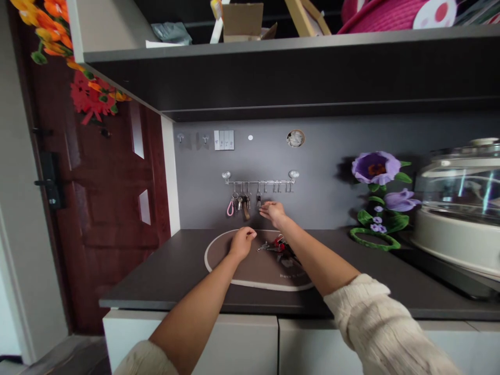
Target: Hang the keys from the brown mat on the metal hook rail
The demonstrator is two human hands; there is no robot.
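Observation:
My right hand [274,212] is raised at the wall with its fingers stretched out. Its fingertips are right beside a small hanging key [258,200], and I see nothing held in them. The key hangs from a clear hook rail [260,182] fixed to the grey wall. Several more keys [239,202] and a pink strap [230,208] hang to its left. Lower down, my left hand [242,242] is curled above the brown mat [221,255]; whatever its fingers may hold is hidden. A pile of keys with red pieces [278,244] lies on the mat, partly behind my right forearm.
A dark shelf [273,78] overhangs the counter [167,271]. Purple artificial flowers [377,169] and a large clear-topped appliance [461,219] stand at the right. A dark red door [117,208] is at the left. Small hooks [205,139] sit on the wall.

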